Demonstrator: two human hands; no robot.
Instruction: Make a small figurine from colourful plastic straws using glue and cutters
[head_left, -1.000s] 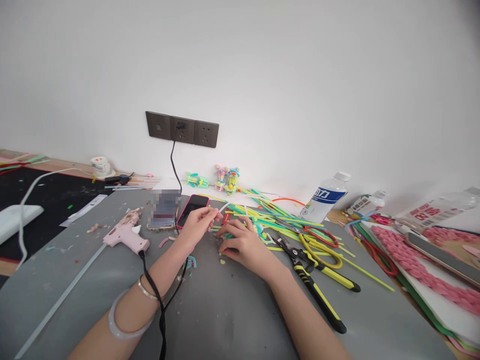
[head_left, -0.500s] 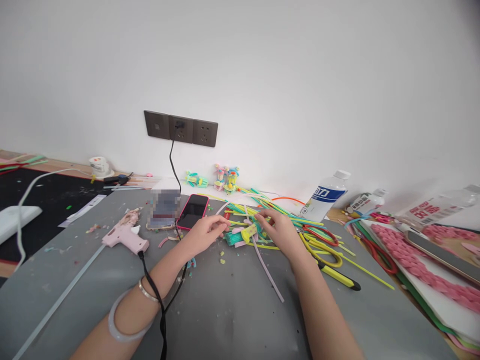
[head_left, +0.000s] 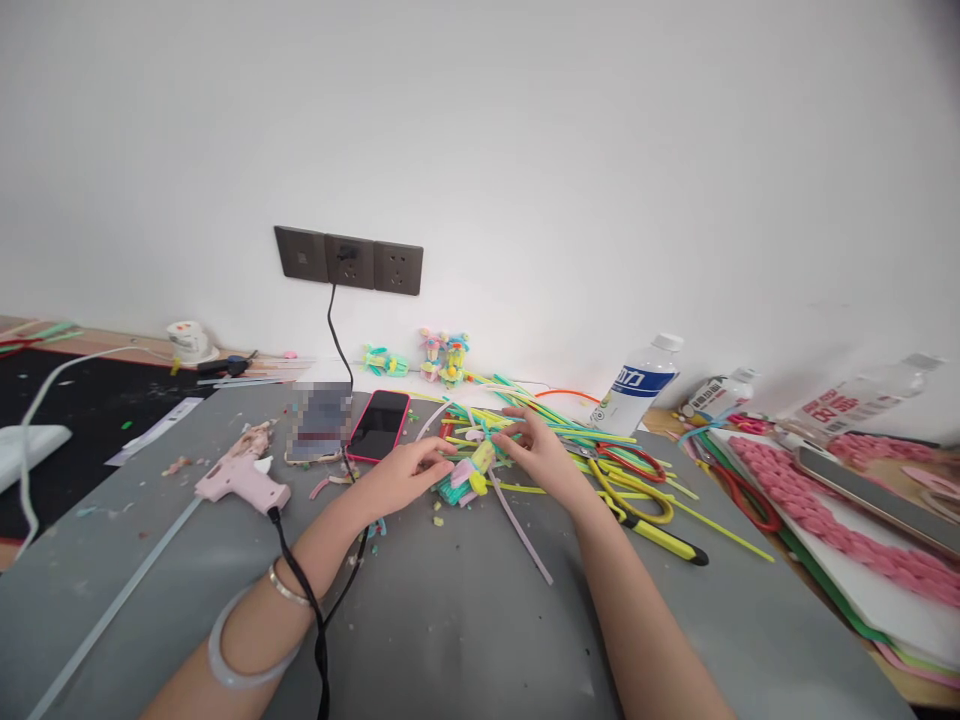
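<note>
A small pipe-cleaner figure (head_left: pixel 474 468) in teal, yellow and pink lies tilted over the grey mat between my hands. My right hand (head_left: pixel 538 452) pinches its teal upper end with thumb and fingers, though the exact contact is too small to make out. On the other side, my left hand (head_left: pixel 409 472) is open, its fingertips just left of the figure and apart from it. A loose lilac pipe cleaner (head_left: pixel 525 540) runs down the mat below the figure. Behind my right hand spreads a heap of yellow and green pipe cleaners (head_left: pixel 600 436).
To the left lie a pink glue gun (head_left: pixel 244 478) with a black cord and two phones, one a pink-edged phone (head_left: pixel 379 426). At right are a yellow cutter (head_left: pixel 664 540), yellow-handled scissors (head_left: pixel 637 500) and a white bottle (head_left: pixel 637 385). Finished figures (head_left: pixel 444 357) stand by the wall.
The figure has turned in my right hand, showing more pink on its near side. My left hand stays beside it. The whole view has shifted slightly.
</note>
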